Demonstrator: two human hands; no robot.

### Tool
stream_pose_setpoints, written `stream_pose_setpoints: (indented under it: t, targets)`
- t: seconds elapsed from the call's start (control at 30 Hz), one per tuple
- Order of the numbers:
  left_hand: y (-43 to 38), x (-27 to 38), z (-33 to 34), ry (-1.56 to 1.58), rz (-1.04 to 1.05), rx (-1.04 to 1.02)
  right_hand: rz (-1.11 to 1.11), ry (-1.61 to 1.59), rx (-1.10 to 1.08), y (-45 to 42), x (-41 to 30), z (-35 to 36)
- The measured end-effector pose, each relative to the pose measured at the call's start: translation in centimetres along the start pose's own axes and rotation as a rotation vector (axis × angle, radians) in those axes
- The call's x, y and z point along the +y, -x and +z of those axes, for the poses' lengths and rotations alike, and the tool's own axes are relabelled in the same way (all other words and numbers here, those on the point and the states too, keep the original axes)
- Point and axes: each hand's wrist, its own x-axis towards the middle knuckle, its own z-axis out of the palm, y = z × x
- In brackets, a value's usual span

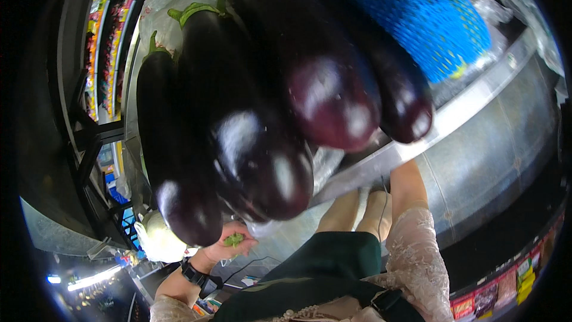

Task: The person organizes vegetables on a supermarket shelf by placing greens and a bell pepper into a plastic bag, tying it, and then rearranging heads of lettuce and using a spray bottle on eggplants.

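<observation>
Several glossy dark-purple eggplants [250,143] with green stems fill the middle of the view. My left hand [230,242], with a black watch on its wrist, shows just beyond the rounded end of the leftmost eggplant [178,156]. Its curled fingers hold a small green piece of vegetable [233,239]. My right forearm reaches up to the metal rim [397,154] of the display, under the rightmost eggplant [409,98]. Past that rim my right hand is hidden.
Blue foam netting [424,18] lies beside the eggplants, with clear plastic wrap [494,11] around it. A pale round bundle in a plastic bag [161,238] is at left. Shelves of packaged goods [505,284] stand at lower right. A thin cable [383,214] hangs by my legs.
</observation>
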Motion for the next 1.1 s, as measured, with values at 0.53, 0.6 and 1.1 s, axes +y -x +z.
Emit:
stream_pose_setpoints:
  t: [0.53, 0.6, 1.1]
  targets:
    - [2.7, -3.7, 0.3, 0.253, -0.335, 0.153, 0.063, -0.11, -0.009, -3.1, -1.3, 6.4]
    - [3.3, -4.4, 0.3, 0.267, -0.336, 0.167, 0.053, -0.124, -0.003, -3.6, -2.0, 6.5]
    - [0.4, -0.4, 0.9, 0.097, -0.034, 0.088, 0.098, -0.764, -0.16, 13.3, -1.9, -8.4]
